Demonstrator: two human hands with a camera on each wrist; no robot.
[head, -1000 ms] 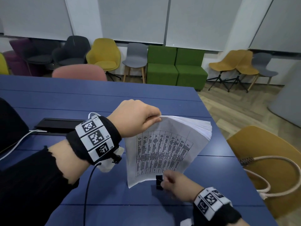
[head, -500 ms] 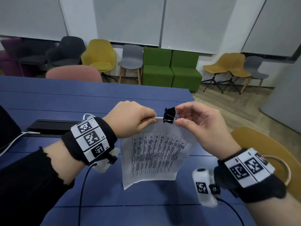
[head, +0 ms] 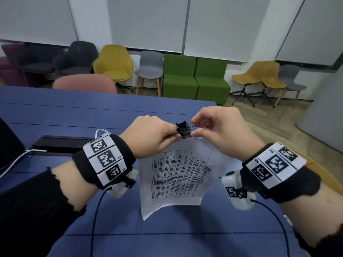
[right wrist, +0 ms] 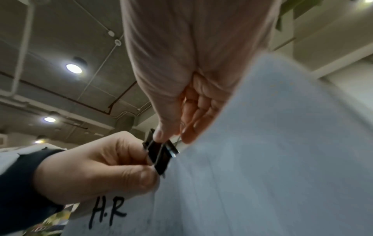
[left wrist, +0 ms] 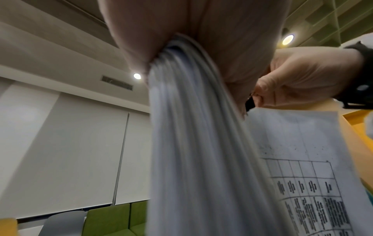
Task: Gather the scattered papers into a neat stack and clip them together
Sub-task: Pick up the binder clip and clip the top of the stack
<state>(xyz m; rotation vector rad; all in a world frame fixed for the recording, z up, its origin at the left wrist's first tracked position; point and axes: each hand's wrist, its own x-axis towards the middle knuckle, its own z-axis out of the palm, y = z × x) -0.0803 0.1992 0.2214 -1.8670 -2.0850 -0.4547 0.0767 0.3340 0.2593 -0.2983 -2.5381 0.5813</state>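
A stack of white papers (head: 176,179) with a printed table hangs upright above the blue table (head: 74,115). My left hand (head: 172,136) pinches its top edge, and the sheet edges (left wrist: 191,127) fan out below the fingers. A black binder clip (head: 183,130) sits at that top edge, right beside the left fingertips. My right hand (head: 193,127) pinches the clip's wire handles between thumb and forefinger. In the right wrist view the clip (right wrist: 161,153) lies against the paper (right wrist: 262,159) beside the left thumb (right wrist: 145,177). How far the clip bites onto the sheets is hidden.
A black cable box (head: 55,143) and a white cable (head: 16,160) lie on the table at the left. A dark object (head: 9,141) stands at the left edge. A yellow chair (head: 315,167) is close on the right. More chairs line the far wall.
My right hand lifted the binder clip from the table below the papers up to the stack's top edge. The clip now sits closer against the left fingers.
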